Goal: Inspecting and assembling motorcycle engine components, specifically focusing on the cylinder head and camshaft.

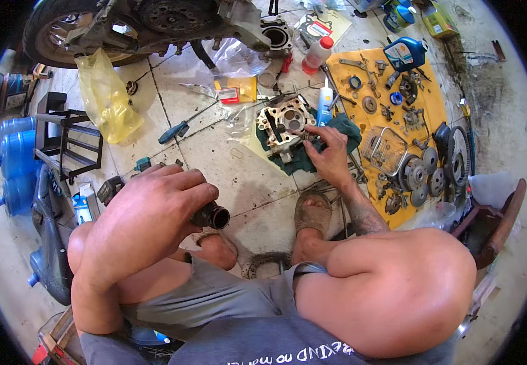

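My left hand (pixel 169 198) is raised above my knee, its fingers wrapped round a black tube-shaped part (pixel 215 217) with a round open end turned toward the right. Past my feet, a metal engine cylinder head (pixel 289 117) lies on a dark green cloth (pixel 344 129), its round combustion chamber and valves facing up. The thumb and fingers of my right hand (pixel 329 152) are closed at the near right edge of that head; what lies between the fingertips is partly hidden. A white tube with a blue label (pixel 325 104) stands just behind my right hand.
Right of the cloth, a yellow sheet (pixel 350 61) bears several engine parts and a wire basket (pixel 386 149). A red-capped bottle (pixel 317 56) and an engine cylinder (pixel 277 38) stand behind. A screwdriver (pixel 174 132), black metal stand (pixel 72 140) and motorcycle wheel (pixel 62 38) are left.
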Demonstrator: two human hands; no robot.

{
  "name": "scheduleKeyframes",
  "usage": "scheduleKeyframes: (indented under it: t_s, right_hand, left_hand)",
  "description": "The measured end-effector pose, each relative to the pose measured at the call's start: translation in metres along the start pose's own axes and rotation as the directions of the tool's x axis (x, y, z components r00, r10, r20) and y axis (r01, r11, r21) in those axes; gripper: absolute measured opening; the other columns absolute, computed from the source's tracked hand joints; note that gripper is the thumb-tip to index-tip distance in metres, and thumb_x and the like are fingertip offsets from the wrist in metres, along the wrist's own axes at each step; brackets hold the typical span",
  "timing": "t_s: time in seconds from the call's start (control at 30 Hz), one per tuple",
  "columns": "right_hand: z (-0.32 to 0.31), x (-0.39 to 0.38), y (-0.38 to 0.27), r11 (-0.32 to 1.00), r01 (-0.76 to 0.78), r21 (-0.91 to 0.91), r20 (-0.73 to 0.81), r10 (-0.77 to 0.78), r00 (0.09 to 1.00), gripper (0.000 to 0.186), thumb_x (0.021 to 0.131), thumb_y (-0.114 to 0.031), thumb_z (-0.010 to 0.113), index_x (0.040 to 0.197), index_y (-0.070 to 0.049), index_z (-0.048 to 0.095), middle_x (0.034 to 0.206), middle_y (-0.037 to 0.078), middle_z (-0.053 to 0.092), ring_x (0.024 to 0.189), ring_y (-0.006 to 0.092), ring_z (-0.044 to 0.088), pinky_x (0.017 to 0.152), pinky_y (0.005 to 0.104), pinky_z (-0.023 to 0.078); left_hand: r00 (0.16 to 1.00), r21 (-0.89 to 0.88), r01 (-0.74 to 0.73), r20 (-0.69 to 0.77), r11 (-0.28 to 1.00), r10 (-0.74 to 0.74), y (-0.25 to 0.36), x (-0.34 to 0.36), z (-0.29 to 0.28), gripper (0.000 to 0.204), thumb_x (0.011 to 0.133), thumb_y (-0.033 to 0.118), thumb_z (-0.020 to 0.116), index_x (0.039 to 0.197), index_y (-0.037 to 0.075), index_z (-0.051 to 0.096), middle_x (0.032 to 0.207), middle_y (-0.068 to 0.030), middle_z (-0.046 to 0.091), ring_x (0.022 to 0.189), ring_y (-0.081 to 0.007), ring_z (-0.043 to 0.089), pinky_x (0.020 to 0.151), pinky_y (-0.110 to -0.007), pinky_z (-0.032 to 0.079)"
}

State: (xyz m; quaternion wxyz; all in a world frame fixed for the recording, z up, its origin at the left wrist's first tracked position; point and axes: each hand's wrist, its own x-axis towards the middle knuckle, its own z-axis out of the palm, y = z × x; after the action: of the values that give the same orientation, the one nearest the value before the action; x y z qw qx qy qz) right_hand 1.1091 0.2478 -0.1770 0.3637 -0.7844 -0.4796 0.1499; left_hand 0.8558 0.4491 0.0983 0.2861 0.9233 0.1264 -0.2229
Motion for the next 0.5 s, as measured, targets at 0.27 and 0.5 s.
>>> scheduleKeyframes:
  t_s: [0.27,0.5]
  right_hand:
    - [-0.025,-0.014,0.011,0.998,-0.050,-0.031,0.065,0.052,0.996,0.033,0.083,-0.018,0.079,0.116,-0.015,0.074,0.096,0.004,0.070,0.092,0.0244,0.063,0.090,0.0394,0.040]
    - [0.006,0.022,0.001,0.999,0.023,-0.044,-0.001,-0.023,1.000,0.032,0.083,-0.018,0.079,0.115,-0.014,0.074,0.103,0.006,0.072,0.100,0.0255,0.065,0.092,0.0403,0.039]
  left_hand:
    - [0.999,-0.003,0.020,0.037,1.000,-0.019,-0.005,-0.004,-0.001,0.035,0.074,0.013,0.079,0.107,0.008,0.067,0.098,-0.0101,0.066,0.098,-0.0350,0.063,0.085,-0.046,0.052]
    - [0.998,0.010,-0.046,0.035,0.999,0.045,-0.001,0.005,0.003,0.037,0.075,0.013,0.078,0.109,0.007,0.066,0.099,-0.0103,0.065,0.099,-0.0362,0.063,0.085,-0.046,0.052]
